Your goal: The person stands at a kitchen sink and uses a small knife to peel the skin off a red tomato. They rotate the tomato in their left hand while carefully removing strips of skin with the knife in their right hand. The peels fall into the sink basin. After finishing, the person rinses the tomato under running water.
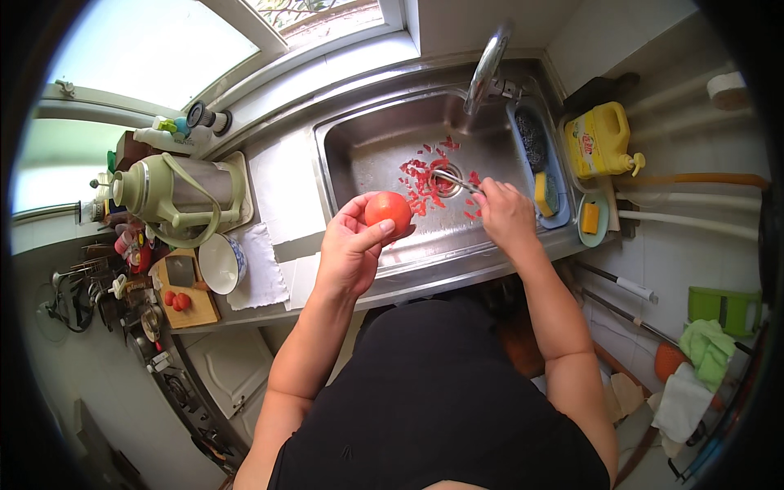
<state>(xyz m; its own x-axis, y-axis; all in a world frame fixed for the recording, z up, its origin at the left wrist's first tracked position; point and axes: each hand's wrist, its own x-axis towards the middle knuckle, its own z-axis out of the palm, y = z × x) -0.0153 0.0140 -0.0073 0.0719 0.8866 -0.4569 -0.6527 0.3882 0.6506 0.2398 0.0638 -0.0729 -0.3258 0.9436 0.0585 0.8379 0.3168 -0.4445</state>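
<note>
My left hand [353,242] holds a red tomato [389,212] above the front left part of a stainless steel sink [361,141]. The thumb presses on its near side and the fingers wrap behind it. In my right hand [507,214] is a slim metal tool [458,181], which looks like a peeler. Its head is over the drain [448,179], apart from the tomato. Red scraps of tomato peel [418,177] lie scattered on the sink floor around the drain.
A chrome faucet [488,67] arches over the back. Along the right stand a blue caddy [554,211] with scrubbers, a soap dish [593,236] and a yellow detergent jug [599,139]. To the left are a thermos [196,191], a bowl [218,263] and a cutting board [199,313] with a cleaver and tomatoes.
</note>
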